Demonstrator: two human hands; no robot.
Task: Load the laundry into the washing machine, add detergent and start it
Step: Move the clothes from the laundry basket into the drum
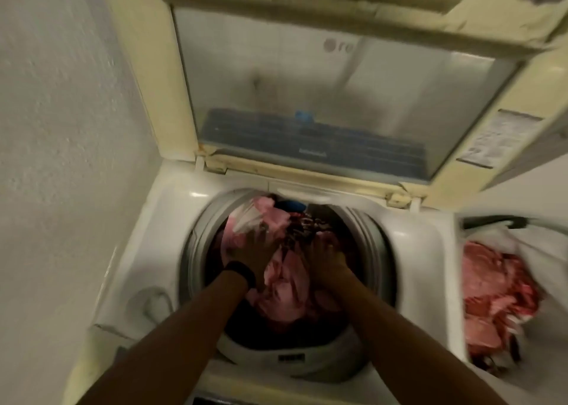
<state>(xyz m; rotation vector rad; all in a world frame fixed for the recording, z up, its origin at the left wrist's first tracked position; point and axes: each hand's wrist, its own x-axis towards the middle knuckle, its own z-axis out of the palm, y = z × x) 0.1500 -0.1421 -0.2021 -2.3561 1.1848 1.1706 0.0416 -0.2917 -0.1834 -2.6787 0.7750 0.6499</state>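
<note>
- Left hand (249, 252) is resting on laundry (287, 284) near the drum's (370, 244) left edge, with cloth under the fingers.
- Right hand (327, 261) is resting mid-drum on the same heap. Blur is hiding both hands' finger spread, so I cannot tell it.

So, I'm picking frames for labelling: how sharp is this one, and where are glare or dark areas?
Head view: motion blur softens everything; the left hand and right hand smear into the pink laundry, so their fingers are unreadable. Head view again: small glare spots on the washing machine rim, a hazy lid window, forearms dark at the bottom.
</note>
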